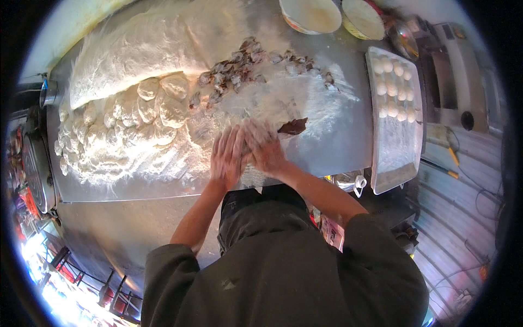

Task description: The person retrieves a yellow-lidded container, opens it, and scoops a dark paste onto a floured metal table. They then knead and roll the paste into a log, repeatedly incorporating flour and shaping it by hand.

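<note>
My left hand (229,153) and my right hand (263,145) lie side by side on the floured metal table, thumbs close together and fingers stretched forward. Whatever is under the palms is hidden. A flat dark brown piece (293,126) rests just right of my right hand's fingers. Beyond the hands are small dark brown lumps (237,67), dusted with flour. To the left lie many floured dough pieces (135,110), with loose flour (135,163) around them. Behind these stretches a large flour-covered mass (135,53), its makeup unclear.
On the right, a metal tray (394,157) holds rows of round dough balls (392,89). Two bowls (312,15) (363,19) stand at the far edge. A round metal pan or lid (36,173) is at the table's left end. The near table edge runs before my body.
</note>
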A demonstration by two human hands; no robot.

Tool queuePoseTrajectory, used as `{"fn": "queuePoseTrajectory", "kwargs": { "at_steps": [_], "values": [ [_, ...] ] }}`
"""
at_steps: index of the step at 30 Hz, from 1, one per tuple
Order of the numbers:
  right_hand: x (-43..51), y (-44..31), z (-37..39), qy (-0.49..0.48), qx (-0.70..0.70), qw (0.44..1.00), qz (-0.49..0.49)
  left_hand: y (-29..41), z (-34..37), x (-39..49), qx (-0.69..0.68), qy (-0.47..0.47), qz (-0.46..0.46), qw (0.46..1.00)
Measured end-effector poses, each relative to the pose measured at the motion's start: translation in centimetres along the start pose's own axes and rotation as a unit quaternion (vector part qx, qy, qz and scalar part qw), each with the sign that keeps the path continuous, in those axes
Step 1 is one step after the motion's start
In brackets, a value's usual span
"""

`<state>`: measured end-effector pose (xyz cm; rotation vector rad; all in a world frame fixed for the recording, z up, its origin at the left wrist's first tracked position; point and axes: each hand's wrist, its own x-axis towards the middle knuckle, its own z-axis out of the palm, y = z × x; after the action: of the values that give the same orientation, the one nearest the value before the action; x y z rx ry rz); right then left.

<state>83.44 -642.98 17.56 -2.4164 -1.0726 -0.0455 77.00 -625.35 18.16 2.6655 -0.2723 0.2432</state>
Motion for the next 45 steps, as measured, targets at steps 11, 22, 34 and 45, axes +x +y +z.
{"fn": "queuePoseTrajectory", "kwargs": {
  "at_steps": [11, 22, 34, 45],
  "values": [
    [0.8, 1.1, -0.7, 0.017, -0.042, 0.999, 0.026, -5.7, -1.1, 1.5, 0.127, 0.014, 0.137, 0.982],
    [1.6, 2.6, 2.2, -0.006, -0.046, 0.999, 0.018, -7.7, 1.2, 2.9, 0.066, -0.124, 0.124, 0.982],
    [-2.1, 4.6, -2.9, 0.036, -0.072, 0.992, 0.095, -0.9, -0.2, 5.8, 0.041, -0.082, 0.104, 0.990],
    [-5.3, 10.0, -6.4, -0.046, -0.024, 0.996, 0.077, 1.8, 3.0, 7.2, 0.037, -0.131, 0.097, 0.986]
  ]
}}
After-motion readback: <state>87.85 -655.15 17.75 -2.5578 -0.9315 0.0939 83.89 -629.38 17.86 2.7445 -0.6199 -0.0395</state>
